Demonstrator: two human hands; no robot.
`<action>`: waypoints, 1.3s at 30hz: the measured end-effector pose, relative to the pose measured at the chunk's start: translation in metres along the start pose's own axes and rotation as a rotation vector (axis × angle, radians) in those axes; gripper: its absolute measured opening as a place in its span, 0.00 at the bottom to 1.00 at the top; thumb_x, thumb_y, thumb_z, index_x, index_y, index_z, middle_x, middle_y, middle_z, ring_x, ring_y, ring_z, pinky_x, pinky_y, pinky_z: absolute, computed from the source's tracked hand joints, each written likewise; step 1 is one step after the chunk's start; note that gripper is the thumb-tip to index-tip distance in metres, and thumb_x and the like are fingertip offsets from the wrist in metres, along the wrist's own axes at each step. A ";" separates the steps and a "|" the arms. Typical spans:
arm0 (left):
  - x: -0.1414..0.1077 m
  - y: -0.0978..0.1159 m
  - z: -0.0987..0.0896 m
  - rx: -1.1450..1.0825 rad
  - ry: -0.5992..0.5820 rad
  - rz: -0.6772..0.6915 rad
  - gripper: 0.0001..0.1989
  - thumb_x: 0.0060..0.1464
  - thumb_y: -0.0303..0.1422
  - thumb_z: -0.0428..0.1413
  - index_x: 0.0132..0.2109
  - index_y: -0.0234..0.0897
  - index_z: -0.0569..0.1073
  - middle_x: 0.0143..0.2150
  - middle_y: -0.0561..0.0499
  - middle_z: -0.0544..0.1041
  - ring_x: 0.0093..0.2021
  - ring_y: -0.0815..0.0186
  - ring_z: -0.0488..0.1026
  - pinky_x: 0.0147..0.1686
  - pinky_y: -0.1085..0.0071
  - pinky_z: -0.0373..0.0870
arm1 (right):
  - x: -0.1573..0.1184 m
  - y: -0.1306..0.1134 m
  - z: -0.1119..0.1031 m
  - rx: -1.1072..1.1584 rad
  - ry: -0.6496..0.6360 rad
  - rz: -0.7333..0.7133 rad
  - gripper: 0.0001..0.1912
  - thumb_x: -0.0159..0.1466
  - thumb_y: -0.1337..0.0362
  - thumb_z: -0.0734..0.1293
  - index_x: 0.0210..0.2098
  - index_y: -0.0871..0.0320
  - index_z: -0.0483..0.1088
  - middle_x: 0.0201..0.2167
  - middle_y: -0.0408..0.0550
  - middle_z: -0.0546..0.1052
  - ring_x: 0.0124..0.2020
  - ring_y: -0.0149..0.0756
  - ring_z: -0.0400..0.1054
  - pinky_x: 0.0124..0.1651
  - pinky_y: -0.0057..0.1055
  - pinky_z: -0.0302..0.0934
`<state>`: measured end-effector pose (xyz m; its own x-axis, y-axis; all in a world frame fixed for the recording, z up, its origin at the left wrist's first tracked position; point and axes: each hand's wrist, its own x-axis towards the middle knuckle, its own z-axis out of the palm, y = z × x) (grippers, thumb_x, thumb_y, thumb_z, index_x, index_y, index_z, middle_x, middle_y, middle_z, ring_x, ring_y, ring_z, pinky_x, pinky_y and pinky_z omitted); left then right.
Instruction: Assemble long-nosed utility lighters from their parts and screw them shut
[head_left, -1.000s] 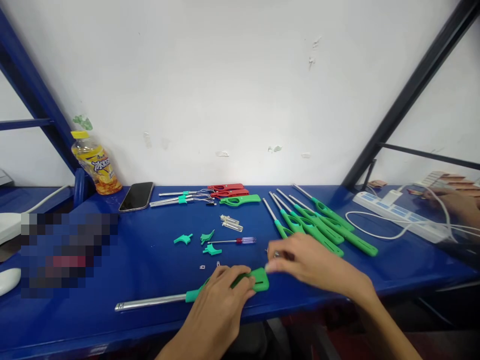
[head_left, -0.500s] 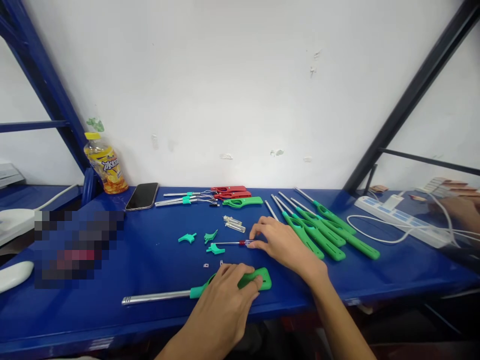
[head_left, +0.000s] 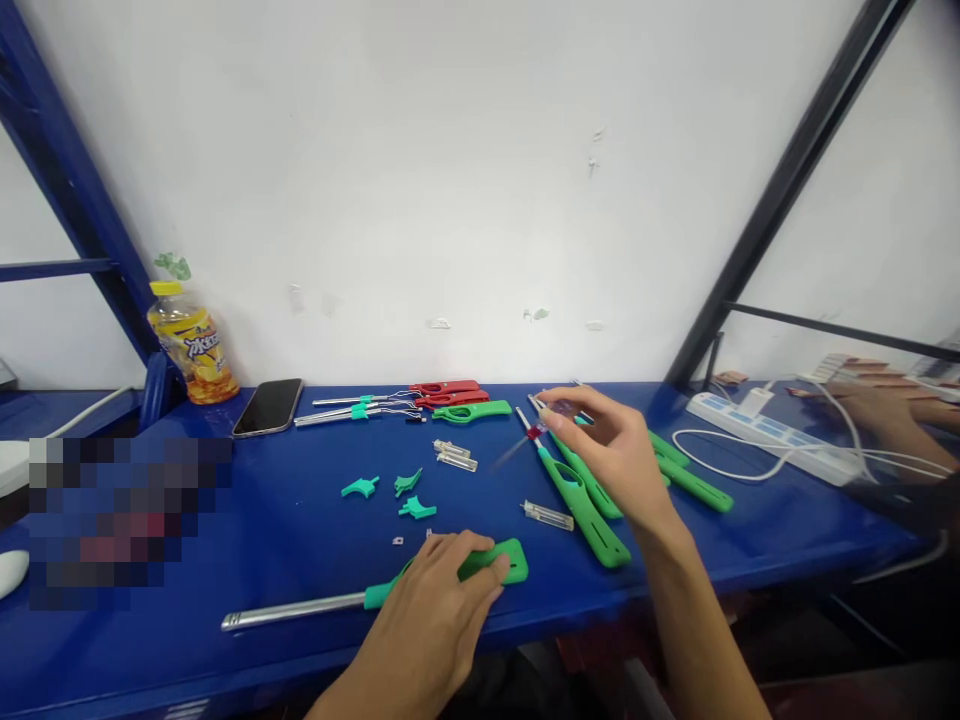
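On worktop [head_left: 262, 540], far left: bottle [head_left: 193, 345], phone [head_left: 269, 408] to its right. Far middle: handles [head_left: 454, 397], rods [head_left: 330, 415] left of them. Centre: tube pair [head_left: 457, 462]; trigger pieces [head_left: 417, 508] nearer, more left. Near edge: lighter [head_left: 300, 611] under left hand [head_left: 442, 590]. Right: lighter row [head_left: 589, 515], single tube [head_left: 548, 516] just left. Screwdriver [head_left: 535, 432] in right hand [head_left: 607, 435], above worktop. Far right: power strip [head_left: 776, 440].

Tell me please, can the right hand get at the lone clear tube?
Probably yes: nothing covers the tube, though the right hand holds the screwdriver, which may get in the way.
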<state>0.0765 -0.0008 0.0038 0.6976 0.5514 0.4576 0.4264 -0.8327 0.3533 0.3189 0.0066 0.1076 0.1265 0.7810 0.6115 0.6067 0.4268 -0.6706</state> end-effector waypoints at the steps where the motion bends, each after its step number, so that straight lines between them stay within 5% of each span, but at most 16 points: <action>1: 0.000 0.000 0.001 -0.004 0.008 0.004 0.18 0.70 0.23 0.50 0.57 0.46 0.77 0.54 0.46 0.78 0.51 0.56 0.80 0.60 0.44 0.75 | -0.001 -0.001 -0.001 0.031 0.002 -0.002 0.15 0.72 0.50 0.68 0.50 0.53 0.79 0.44 0.50 0.81 0.41 0.42 0.75 0.36 0.33 0.68; 7: -0.001 0.000 0.002 0.001 0.003 0.013 0.20 0.71 0.22 0.47 0.57 0.45 0.77 0.53 0.46 0.77 0.51 0.57 0.80 0.58 0.47 0.77 | -0.003 -0.001 0.005 0.273 -0.273 0.007 0.13 0.73 0.54 0.69 0.51 0.52 0.78 0.37 0.45 0.77 0.36 0.36 0.76 0.41 0.34 0.71; 13: -0.001 -0.003 0.003 0.008 -0.010 0.023 0.18 0.72 0.24 0.46 0.57 0.46 0.75 0.54 0.47 0.77 0.51 0.56 0.79 0.58 0.43 0.75 | -0.001 0.002 0.010 0.356 -0.448 -0.022 0.11 0.73 0.56 0.69 0.51 0.51 0.80 0.42 0.46 0.74 0.38 0.34 0.76 0.41 0.33 0.72; 18: -0.002 -0.007 0.003 0.037 -0.013 0.049 0.16 0.72 0.25 0.48 0.57 0.45 0.75 0.54 0.46 0.77 0.50 0.56 0.80 0.55 0.49 0.78 | 0.000 0.000 0.012 0.342 -0.481 -0.054 0.10 0.74 0.59 0.69 0.51 0.51 0.80 0.42 0.46 0.76 0.38 0.33 0.76 0.40 0.30 0.72; 39: 0.001 0.001 -0.003 -0.031 -0.033 -0.004 0.16 0.73 0.25 0.48 0.56 0.45 0.76 0.56 0.47 0.77 0.53 0.55 0.78 0.60 0.42 0.74 | 0.000 0.005 0.008 0.388 -0.506 -0.062 0.08 0.71 0.63 0.72 0.49 0.50 0.81 0.48 0.46 0.79 0.44 0.34 0.76 0.42 0.29 0.73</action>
<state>0.0766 -0.0011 0.0070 0.7147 0.5521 0.4293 0.4113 -0.8283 0.3805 0.3153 0.0127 0.1008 -0.3436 0.8276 0.4438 0.2610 0.5381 -0.8014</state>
